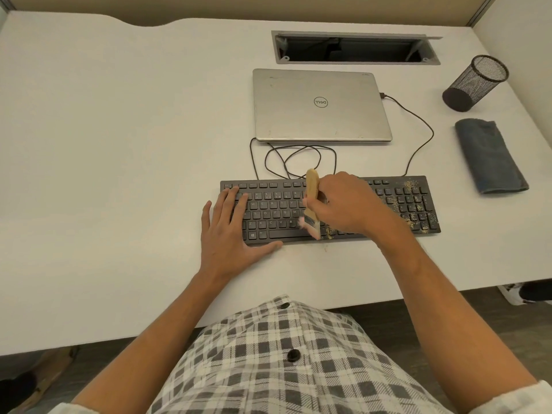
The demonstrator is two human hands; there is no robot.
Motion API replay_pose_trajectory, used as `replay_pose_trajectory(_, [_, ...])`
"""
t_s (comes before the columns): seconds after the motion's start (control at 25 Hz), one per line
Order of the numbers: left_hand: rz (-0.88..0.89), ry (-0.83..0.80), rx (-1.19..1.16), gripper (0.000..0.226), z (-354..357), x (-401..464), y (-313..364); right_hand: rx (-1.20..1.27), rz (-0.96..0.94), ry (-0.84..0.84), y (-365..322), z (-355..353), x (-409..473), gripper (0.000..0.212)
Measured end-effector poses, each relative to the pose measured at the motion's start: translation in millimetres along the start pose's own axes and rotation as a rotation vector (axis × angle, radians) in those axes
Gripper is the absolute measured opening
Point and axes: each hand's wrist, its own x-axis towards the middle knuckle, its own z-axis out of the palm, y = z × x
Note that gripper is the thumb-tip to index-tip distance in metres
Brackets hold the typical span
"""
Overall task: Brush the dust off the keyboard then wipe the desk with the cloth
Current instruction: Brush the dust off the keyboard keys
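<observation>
A black keyboard (400, 201) lies on the white desk (119, 144), with yellowish dust specks over its right end and near its front middle. My right hand (343, 201) grips a brush (312, 186) by its wooden handle; the bristles touch the keys near the space bar and look blurred. My left hand (230, 231) lies flat with straight fingers on the keyboard's left end. A folded grey-blue cloth (490, 156) rests on the desk to the right of the keyboard.
A closed silver laptop (319, 106) sits behind the keyboard, with looped black cables (298, 156) between them. A black mesh pen cup (475, 82) stands at the far right. A cable-access opening (352, 49) is cut into the desk's back.
</observation>
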Motion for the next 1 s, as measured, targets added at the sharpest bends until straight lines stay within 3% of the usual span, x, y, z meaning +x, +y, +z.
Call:
replay_pose_trajectory(0.12, [0.0,-0.004,-0.005,0.115,-0.2,0.0,1.0,0.032,0.0,0.092,3.9,0.4,-0.7,0.039])
replay_pose_trajectory(0.28, [0.0,-0.001,0.002,0.115,-0.5,-0.1,0.8,0.04,-0.022,-0.03,5.7,-0.3,-1.5,0.036])
replay_pose_trajectory(0.4, [-0.001,-0.006,-0.002,0.115,-1.0,0.1,1.7,0.084,-0.017,0.111,6.5,1.8,-1.5,0.037])
replay_pose_trajectory(0.8, [-0.019,-0.01,-0.029,0.117,-1.1,0.5,1.5,0.088,-0.086,0.01,8.5,0.8,-4.2,0.035])
replay_pose_trajectory(1.0, [-0.027,-0.001,-0.035,0.118,0.1,0.5,3.0,0.231,-0.131,0.108,1.3,0.5,-3.0,0.025])
